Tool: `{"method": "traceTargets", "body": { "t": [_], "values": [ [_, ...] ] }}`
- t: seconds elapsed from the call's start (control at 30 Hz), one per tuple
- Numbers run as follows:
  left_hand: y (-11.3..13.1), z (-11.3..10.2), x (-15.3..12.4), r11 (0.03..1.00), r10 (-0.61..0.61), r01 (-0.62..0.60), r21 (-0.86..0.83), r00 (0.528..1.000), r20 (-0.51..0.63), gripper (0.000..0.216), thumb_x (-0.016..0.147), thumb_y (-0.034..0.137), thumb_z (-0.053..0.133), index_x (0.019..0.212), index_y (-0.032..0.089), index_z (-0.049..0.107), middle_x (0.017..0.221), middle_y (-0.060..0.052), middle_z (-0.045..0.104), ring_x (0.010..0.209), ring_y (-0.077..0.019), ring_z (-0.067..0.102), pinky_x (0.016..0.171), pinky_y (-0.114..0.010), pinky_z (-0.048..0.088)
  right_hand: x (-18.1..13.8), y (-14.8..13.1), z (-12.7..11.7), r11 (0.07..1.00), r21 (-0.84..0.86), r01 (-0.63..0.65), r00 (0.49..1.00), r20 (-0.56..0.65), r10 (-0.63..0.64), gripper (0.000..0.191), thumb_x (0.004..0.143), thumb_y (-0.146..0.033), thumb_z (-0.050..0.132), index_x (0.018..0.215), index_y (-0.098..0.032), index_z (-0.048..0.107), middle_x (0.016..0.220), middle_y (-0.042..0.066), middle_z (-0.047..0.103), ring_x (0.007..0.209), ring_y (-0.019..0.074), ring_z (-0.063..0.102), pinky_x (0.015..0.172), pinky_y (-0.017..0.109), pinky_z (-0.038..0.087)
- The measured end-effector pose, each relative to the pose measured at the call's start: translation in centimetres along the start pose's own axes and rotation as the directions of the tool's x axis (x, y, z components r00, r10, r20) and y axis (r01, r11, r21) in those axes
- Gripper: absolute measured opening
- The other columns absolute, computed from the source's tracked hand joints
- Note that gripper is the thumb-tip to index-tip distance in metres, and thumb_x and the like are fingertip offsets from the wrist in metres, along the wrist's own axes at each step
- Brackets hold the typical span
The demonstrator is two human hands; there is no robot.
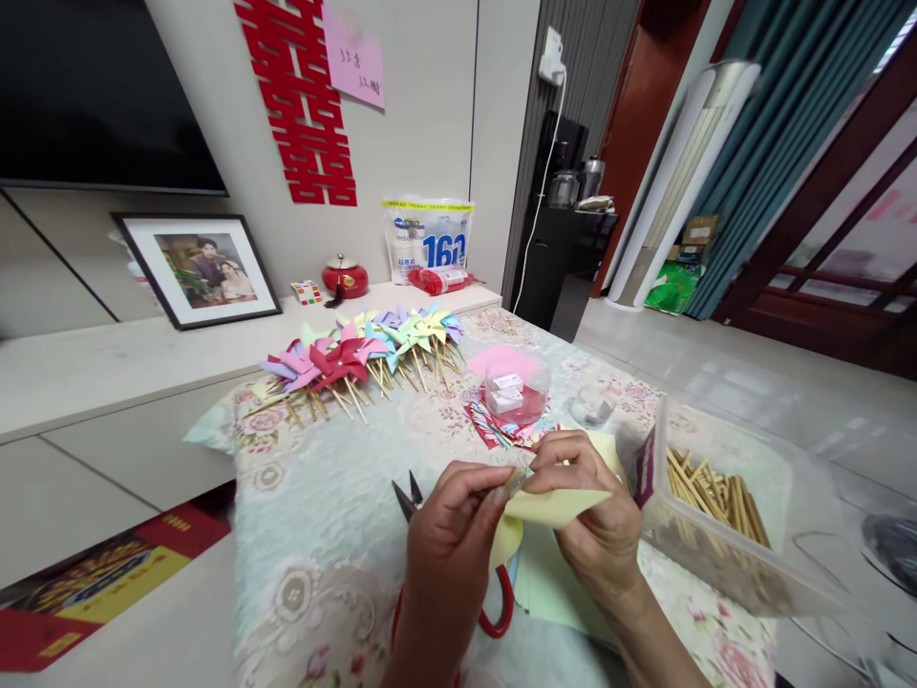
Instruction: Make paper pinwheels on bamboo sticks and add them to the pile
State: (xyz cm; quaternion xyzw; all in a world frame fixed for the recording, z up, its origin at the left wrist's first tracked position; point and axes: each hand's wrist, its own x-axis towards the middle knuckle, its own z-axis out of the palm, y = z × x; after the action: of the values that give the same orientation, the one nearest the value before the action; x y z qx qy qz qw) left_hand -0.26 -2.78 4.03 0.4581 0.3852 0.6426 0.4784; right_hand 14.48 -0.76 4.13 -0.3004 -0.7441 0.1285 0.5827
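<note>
Near the front edge of the table [301, 497], a piece of yellow paper [555, 506] is held just above the flowered cloth by both hands. The left hand [448, 535] is seen with thumb and forefinger pinched together on the paper's upper left corner, and the right hand [598, 521] is closed on the paper from the other side, its fingers curled over the top edge and its thumb tucked below. The fingertips of the two hands are almost touching; whether something small is also gripped between them cannot be told. Under the left hand a pair of scissors [407, 495] is laid on the cloth, the dark blades pointed toward the far edge and a red handle loop shown below the wrist. A pale green sheet [544, 583] is spread flat beneath the hands. At the right edge a clear plastic box [723, 573] is set, with wooden sticks [716, 497] heaped inside. Toward the middle a small clear tub [516, 394] is placed on coloured papers, with a pink sheet [501, 361] just behind it. Along the far edge a row of paper pinwheels [365, 354] is laid out, well apart from the hands.
</note>
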Motion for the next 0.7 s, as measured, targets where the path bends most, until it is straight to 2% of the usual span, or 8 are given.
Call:
{"method": "traceTargets", "body": {
  "t": [0.17,0.5,0.6,0.7],
  "values": [
    [0.26,-0.06,-0.14,0.997,0.051,-0.052,0.057,0.999,0.014,0.011,0.081,0.026,0.071,0.086,0.023,0.081,0.084,-0.008,0.068,0.077,-0.0207,0.062,0.068,-0.027,0.048,0.13,-0.09,-0.01,1.0,-0.009,0.007,1.0,-0.005,-0.007,0.038,0.084,0.0,0.06,0.102,-0.031,0.072,0.087,0.002,0.059,0.085,0.0203,0.058,0.078,0.037,0.045],
    [0.43,-0.04,-0.01,0.997,0.041,-0.043,0.065,0.999,0.02,0.014,0.08,0.033,0.073,0.084,0.022,0.081,0.082,-0.009,0.068,0.076,-0.0227,0.062,0.068,-0.03,0.048,0.18,0.12,0.06,1.0,-0.01,0.011,1.0,0.009,-0.011,0.035,0.084,0.001,0.058,0.099,-0.028,0.071,0.089,0.003,0.059,0.087,0.0198,0.057,0.077,0.037,0.046],
    [0.23,-0.25,-0.05,0.989,0.096,-0.099,0.109,0.995,0.038,0.013,0.083,0.03,0.07,0.087,0.022,0.08,0.084,-0.008,0.068,0.077,-0.0214,0.063,0.069,-0.029,0.049,0.2,0.28,0.09,1.0,-0.017,0.015,1.0,0.016,-0.015,0.032,0.085,0.001,0.057,0.097,-0.026,0.069,0.089,0.004,0.059,0.087,0.0199,0.057,0.076,0.037,0.046],
    [0.14,-0.49,-0.15,0.959,0.19,-0.205,0.194,0.977,0.096,0.014,0.088,0.025,0.064,0.093,0.023,0.077,0.086,-0.005,0.067,0.08,-0.0189,0.063,0.07,-0.027,0.049,0.09,0.33,0.06,0.999,-0.023,0.025,1.0,0.018,-0.025,0.03,0.086,0.002,0.056,0.096,-0.024,0.067,0.09,0.003,0.059,0.087,0.0197,0.058,0.076,0.037,0.046]
  ]
}}
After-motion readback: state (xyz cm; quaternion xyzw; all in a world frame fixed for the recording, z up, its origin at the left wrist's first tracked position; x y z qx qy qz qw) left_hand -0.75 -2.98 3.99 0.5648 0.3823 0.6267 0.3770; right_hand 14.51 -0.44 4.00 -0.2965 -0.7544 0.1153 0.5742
